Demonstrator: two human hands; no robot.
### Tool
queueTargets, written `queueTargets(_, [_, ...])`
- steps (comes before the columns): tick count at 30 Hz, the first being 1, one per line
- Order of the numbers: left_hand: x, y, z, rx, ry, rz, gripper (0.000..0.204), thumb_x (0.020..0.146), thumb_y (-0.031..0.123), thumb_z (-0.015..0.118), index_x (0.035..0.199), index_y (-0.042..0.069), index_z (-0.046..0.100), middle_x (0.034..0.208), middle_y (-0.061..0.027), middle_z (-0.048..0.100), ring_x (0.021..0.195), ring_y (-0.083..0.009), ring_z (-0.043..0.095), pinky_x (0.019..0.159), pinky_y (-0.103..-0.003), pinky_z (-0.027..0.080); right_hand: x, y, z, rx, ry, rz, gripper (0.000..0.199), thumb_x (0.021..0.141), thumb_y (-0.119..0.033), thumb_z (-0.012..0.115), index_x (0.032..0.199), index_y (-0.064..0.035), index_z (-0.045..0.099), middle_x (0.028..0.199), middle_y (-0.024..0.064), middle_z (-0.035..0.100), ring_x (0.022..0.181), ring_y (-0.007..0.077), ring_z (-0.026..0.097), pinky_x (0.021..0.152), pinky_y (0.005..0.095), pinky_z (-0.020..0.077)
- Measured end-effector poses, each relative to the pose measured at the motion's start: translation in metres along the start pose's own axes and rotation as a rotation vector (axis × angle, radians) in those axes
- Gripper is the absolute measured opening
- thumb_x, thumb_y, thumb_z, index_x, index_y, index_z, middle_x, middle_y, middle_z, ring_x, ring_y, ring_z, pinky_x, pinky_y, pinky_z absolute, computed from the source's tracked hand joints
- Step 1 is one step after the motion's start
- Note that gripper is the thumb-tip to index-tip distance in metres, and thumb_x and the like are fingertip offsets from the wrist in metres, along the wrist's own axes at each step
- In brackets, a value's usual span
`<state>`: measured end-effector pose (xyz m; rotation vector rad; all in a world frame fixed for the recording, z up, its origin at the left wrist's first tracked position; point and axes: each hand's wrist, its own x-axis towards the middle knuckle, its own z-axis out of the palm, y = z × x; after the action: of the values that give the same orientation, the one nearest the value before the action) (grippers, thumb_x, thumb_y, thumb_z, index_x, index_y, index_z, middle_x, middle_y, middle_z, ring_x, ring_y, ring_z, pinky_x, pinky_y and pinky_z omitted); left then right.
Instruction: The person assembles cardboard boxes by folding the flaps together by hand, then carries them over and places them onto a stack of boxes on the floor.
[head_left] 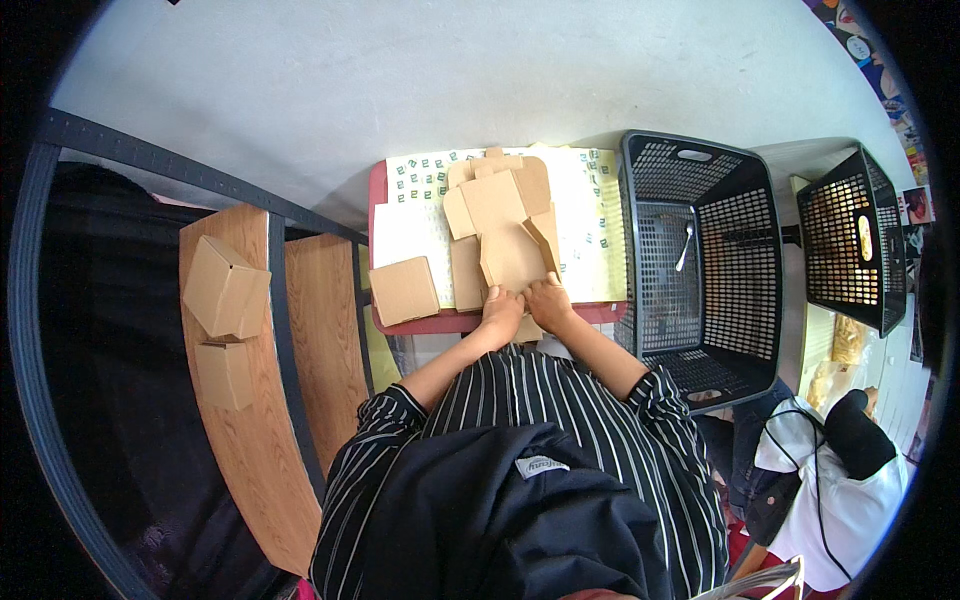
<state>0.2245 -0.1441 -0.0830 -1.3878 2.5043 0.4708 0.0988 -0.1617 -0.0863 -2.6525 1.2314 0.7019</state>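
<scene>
A flat brown cardboard box blank (505, 225) lies partly folded on a red tray (440, 322) lined with patterned paper. My left hand (500, 306) and my right hand (548, 300) press side by side on the blank's near edge, fingers closed on the cardboard. One side flap (545, 235) stands up at the right of the blank. A small folded cardboard box (404, 290) sits on the tray just left of my left hand.
Two folded cardboard boxes (225, 288) (225, 374) rest on a wooden shelf (310, 330) at my left. A black plastic basket (700, 260) stands right of the tray, another basket (850, 235) beyond it. Another person's clothing (840, 470) shows at lower right.
</scene>
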Motion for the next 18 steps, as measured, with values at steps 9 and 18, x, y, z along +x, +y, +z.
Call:
queueTargets(9, [0.01, 0.003, 0.014, -0.024, -0.116, -0.043, 0.023, 0.074, 0.012, 0.047, 0.094, 0.005, 0.056, 0.094, -0.0109, 0.055, 0.091, -0.0214, 0.051, 0.081, -0.037, 0.031, -0.011, -0.004, 0.003, 0.0, 0.125, -0.001, 0.019, 0.077, -0.016, 0.043, 0.09, -0.0064, 0.054, 0.087, 0.0087, 0.052, 0.083, 0.022, 0.053, 0.084, 0.0355, 0.0291])
queueTargets(18, [0.017, 0.006, -0.016, -0.048, -0.305, -0.145, 0.033, 0.071, 0.018, 0.052, 0.101, 0.004, 0.054, 0.103, -0.0109, 0.053, 0.1, -0.0227, 0.048, 0.086, -0.037, 0.028, -0.007, -0.006, 0.008, 0.081, 0.115, 0.036, 0.02, 0.077, -0.016, 0.044, 0.092, -0.0053, 0.053, 0.09, 0.01, 0.052, 0.084, 0.0237, 0.054, 0.087, 0.038, 0.0293])
